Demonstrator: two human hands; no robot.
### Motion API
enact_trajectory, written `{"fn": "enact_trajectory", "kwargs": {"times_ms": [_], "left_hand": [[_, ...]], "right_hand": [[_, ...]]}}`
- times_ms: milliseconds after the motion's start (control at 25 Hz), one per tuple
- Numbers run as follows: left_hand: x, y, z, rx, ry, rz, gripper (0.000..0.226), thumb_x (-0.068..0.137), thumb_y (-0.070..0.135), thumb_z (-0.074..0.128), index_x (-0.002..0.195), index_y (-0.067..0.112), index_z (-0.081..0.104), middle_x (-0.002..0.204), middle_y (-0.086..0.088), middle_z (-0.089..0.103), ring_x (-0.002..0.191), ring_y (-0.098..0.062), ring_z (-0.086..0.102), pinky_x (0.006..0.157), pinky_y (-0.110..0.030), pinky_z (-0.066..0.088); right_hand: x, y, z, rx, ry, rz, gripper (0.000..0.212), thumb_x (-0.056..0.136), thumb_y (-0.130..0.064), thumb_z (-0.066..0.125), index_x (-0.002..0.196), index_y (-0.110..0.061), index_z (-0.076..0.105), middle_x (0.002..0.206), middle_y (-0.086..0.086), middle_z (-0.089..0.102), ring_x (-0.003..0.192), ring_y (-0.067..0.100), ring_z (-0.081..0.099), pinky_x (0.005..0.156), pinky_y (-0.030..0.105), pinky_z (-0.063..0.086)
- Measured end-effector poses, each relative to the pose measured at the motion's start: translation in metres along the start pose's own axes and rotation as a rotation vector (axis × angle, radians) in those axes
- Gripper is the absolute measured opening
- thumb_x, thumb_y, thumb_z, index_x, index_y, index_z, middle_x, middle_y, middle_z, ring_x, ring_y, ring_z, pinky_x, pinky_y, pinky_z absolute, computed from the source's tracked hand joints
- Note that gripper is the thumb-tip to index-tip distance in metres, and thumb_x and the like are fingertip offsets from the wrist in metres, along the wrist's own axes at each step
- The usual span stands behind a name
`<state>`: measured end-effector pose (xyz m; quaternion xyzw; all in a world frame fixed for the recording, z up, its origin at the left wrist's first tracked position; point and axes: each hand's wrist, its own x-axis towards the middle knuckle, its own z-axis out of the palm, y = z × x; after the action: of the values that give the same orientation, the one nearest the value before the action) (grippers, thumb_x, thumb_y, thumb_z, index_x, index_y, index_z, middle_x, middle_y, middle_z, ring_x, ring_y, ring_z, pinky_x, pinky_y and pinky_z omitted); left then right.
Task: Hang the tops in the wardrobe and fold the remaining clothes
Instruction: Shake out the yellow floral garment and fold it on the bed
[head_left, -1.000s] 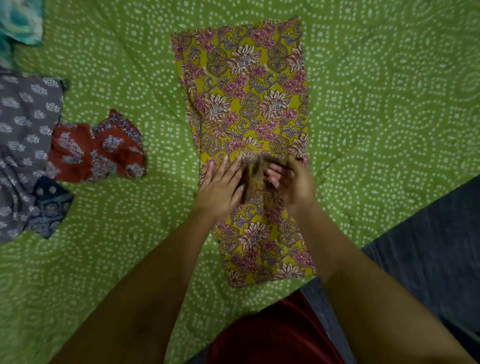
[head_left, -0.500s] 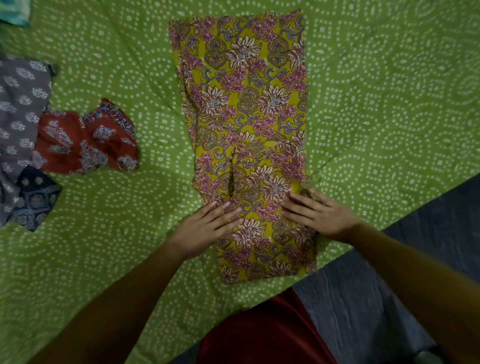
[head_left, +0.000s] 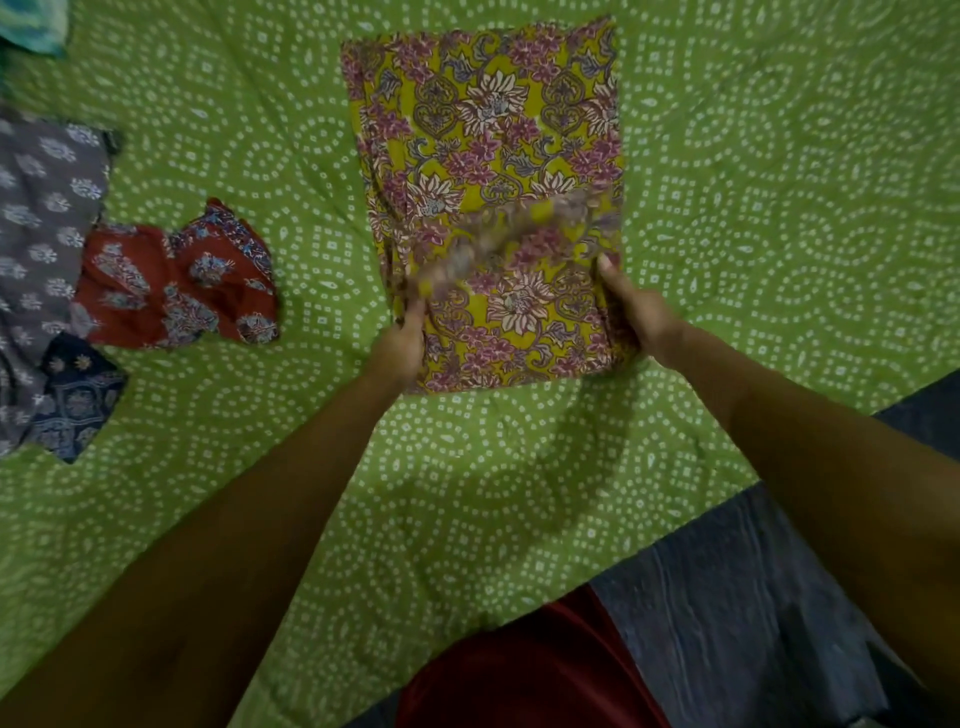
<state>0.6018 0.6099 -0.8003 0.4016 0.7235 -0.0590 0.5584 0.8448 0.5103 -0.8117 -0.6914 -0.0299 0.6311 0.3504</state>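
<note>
Head view: yellow floral garment (head_left: 493, 156), thin printed cloth with pink and white flowers, lies as a long rectangle on the green bedsheet (head_left: 779, 182), its near end lifted and doubled toward the far end; the raised edge is blurred. Bedsheet is green with white dotted rings, slightly creased, and covers a bed whose edge runs diagonally at lower right, with dark grey floor (head_left: 753, 597) beyond. Red printed garment (head_left: 176, 280) lies crumpled at left, touching a grey printed garment (head_left: 41, 218) with a dark blue patterned part; a teal cloth (head_left: 36, 26) shows at the upper left corner. Left hand (head_left: 400, 348) grips the garment's left edge, fingers curled around the fabric. Right hand (head_left: 631, 312) grips the right edge, thumb on top.
</note>
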Motion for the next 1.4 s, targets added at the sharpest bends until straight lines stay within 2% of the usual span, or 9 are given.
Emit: {"fn": "enact_trajectory", "kwargs": {"times_ms": [120,240,360,520,680,920,1120,1240,1400], "left_hand": [[0.003,0.001,-0.003,0.102,-0.090,0.042,0.092,0.086,0.076,0.019,0.137,0.004,0.047,0.139,-0.020,0.048,0.113,-0.027,0.055,0.096,-0.035,0.040],[-0.002,-0.018,-0.016,0.236,-0.179,0.181,0.087,0.052,0.091,0.055,0.101,0.020,0.061,0.102,-0.004,0.061,0.088,-0.017,0.057,0.079,-0.030,0.042],[-0.012,-0.062,-0.032,0.338,-0.255,0.154,0.047,0.069,0.054,0.077,0.100,0.021,0.062,0.099,0.002,0.061,0.090,-0.014,0.057,0.083,-0.030,0.046],[-0.039,-0.092,-0.044,0.171,-0.346,-0.016,0.049,0.069,0.052,0.077,0.103,0.018,0.066,0.108,-0.004,0.067,0.099,-0.022,0.063,0.087,-0.037,0.052],[-0.024,-0.050,-0.034,0.194,-0.039,0.065,0.044,0.075,0.053,0.072,0.081,0.010,0.064,0.082,-0.002,0.063,0.086,-0.019,0.059,0.076,-0.031,0.045],[0.007,-0.031,-0.023,-0.011,0.179,0.341,0.041,0.077,0.033,0.077,0.098,-0.001,0.065,0.090,-0.023,0.066,0.073,-0.028,0.057,0.068,-0.025,0.043],[0.015,-0.032,-0.041,0.760,0.303,0.979,0.042,0.086,0.021,0.062,0.125,0.009,0.052,0.113,-0.012,0.059,0.099,-0.028,0.058,0.084,-0.040,0.048],[0.024,-0.025,-0.068,1.428,0.123,1.541,0.073,0.077,0.011,0.048,0.147,0.013,0.032,0.155,-0.009,0.029,0.141,-0.031,0.030,0.112,-0.049,0.023],[0.045,-0.019,-0.068,1.863,-0.130,1.570,0.098,0.068,0.042,0.051,0.153,0.014,0.012,0.159,-0.014,0.009,0.146,-0.032,0.015,0.118,-0.051,0.010]], "right_hand": [[0.007,0.019,-0.001,-0.134,0.129,0.009,0.048,0.077,-0.052,0.071,0.097,-0.009,0.069,0.092,0.005,0.072,0.083,0.021,0.069,0.082,0.032,0.055],[-0.016,0.058,0.003,-0.087,0.263,-0.140,0.032,0.085,-0.034,0.070,0.100,-0.006,0.069,0.088,0.003,0.072,0.077,0.015,0.069,0.079,0.033,0.057],[-0.072,0.101,0.019,-0.139,0.246,-0.108,0.016,0.094,-0.024,0.060,0.101,-0.011,0.064,0.087,-0.002,0.069,0.071,0.002,0.067,0.065,0.014,0.052],[-0.102,0.132,0.031,-0.146,0.197,-0.042,0.022,0.088,-0.026,0.067,0.107,-0.015,0.063,0.102,0.000,0.070,0.090,0.011,0.067,0.076,0.021,0.054],[-0.071,0.103,0.030,-0.091,0.366,-0.096,0.025,0.079,-0.039,0.074,0.086,-0.022,0.057,0.084,-0.006,0.063,0.076,0.009,0.059,0.069,0.022,0.046],[-0.036,0.084,0.024,-0.029,0.369,-0.214,0.016,0.086,-0.018,0.071,0.079,-0.020,0.056,0.077,0.000,0.064,0.070,0.019,0.065,0.072,0.038,0.052],[-0.040,0.084,0.007,-0.759,0.479,-0.456,0.038,0.088,-0.014,0.063,0.123,-0.010,0.048,0.115,0.008,0.054,0.107,0.023,0.053,0.096,0.036,0.045],[-0.046,0.090,-0.024,-1.525,0.171,-0.874,0.076,0.080,-0.002,0.049,0.150,-0.018,0.025,0.155,0.007,0.027,0.143,0.027,0.022,0.118,0.048,0.017],[-0.013,0.068,-0.026,-1.986,-0.156,-1.043,0.079,0.081,-0.009,0.045,0.153,-0.027,0.015,0.160,0.000,0.010,0.147,0.025,0.009,0.118,0.048,0.002]]}}
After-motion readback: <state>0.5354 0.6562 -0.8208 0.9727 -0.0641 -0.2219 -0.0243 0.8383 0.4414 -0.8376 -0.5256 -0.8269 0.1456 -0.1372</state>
